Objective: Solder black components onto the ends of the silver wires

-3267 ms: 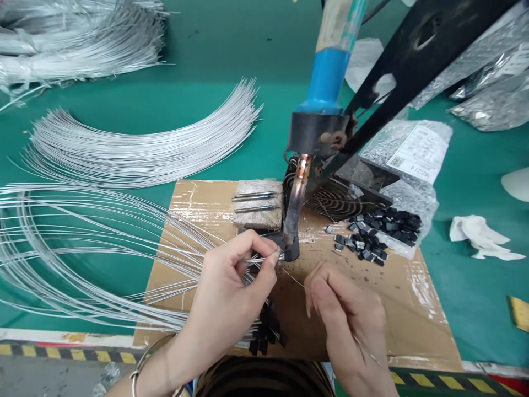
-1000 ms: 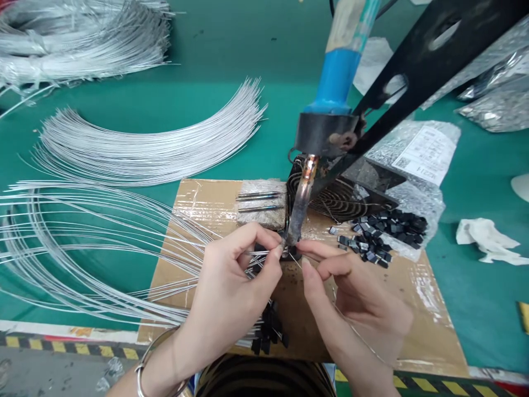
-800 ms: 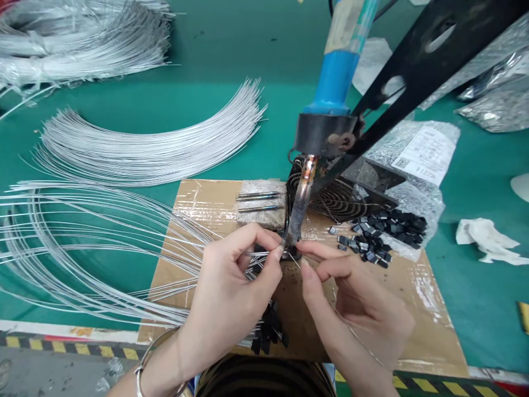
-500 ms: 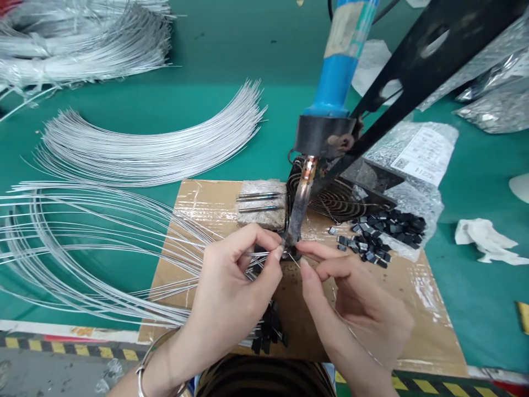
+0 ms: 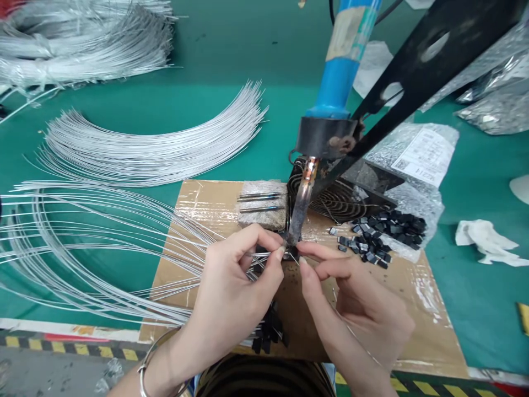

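A blue-handled soldering iron [image 5: 330, 105] hangs in a black bracket, its tip [image 5: 298, 215] pointing down at a cardboard sheet [image 5: 409, 309]. My left hand [image 5: 235, 292] pinches a thin silver wire [image 5: 258, 255] and holds its end at the tip. A bunch of wires with small black parts [image 5: 268, 331] on their ends runs under that hand. My right hand [image 5: 351, 303] pinches a fine strand of solder wire [image 5: 294, 259], its end just under the tip. The fingertips of both hands nearly meet there.
Curved silver wires [image 5: 103, 248] fan out to the left, with a second arc [image 5: 157, 149] and a bundle [image 5: 82, 44] behind. Small black parts [image 5: 380, 231] spill from a foil bag [image 5: 417, 154]. A sponge block [image 5: 262, 212] holds spare tips. A black fan grille [image 5: 334, 198] sits behind the iron.
Since 3.3 s ago my right hand has risen and brought the solder strand up to the iron's tip. Over the last second both hands have stayed almost still.
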